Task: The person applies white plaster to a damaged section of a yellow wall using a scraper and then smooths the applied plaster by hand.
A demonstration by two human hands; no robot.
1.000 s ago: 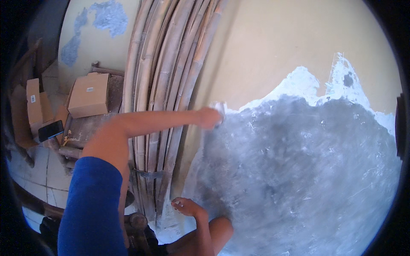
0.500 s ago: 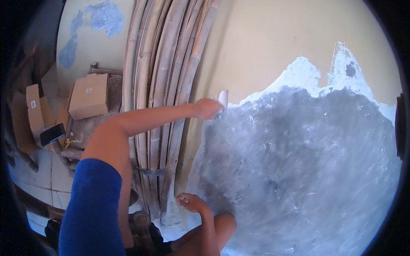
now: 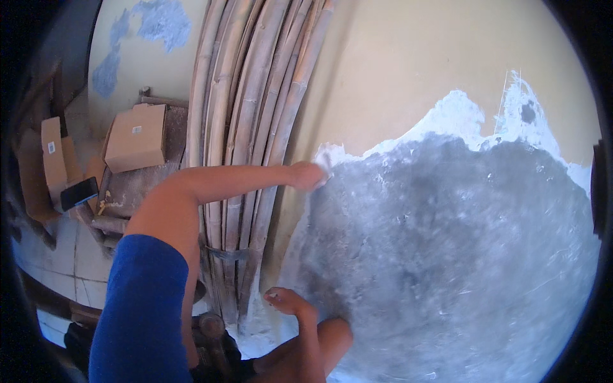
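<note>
My left hand (image 3: 308, 176) reaches across to the wall, its fingers closed around a pale, flat scraper (image 3: 327, 163) that is smeared by motion. The blade lies against the wall where the yellowish paint (image 3: 396, 70) borders a ragged white strip (image 3: 338, 153) and the large bare grey patch (image 3: 421, 223). Lower down, my right hand (image 3: 286, 300) hangs in front of the foot of the wall, near my bent knee (image 3: 335, 335). Its fingers are curled in, and whatever they may hold is hidden.
A bundle of tall bamboo poles (image 3: 246, 115), tied near the bottom, leans beside my left forearm. To the left, a closed cardboard box (image 3: 135, 140) rests on a brown wooden seat (image 3: 128, 195). An opened carton (image 3: 52, 166) and a dark phone (image 3: 80, 194) are farther left.
My left hand has moved slightly down with the scraper. More white shows above it, where paint was before. The right hand stays where it was.
</note>
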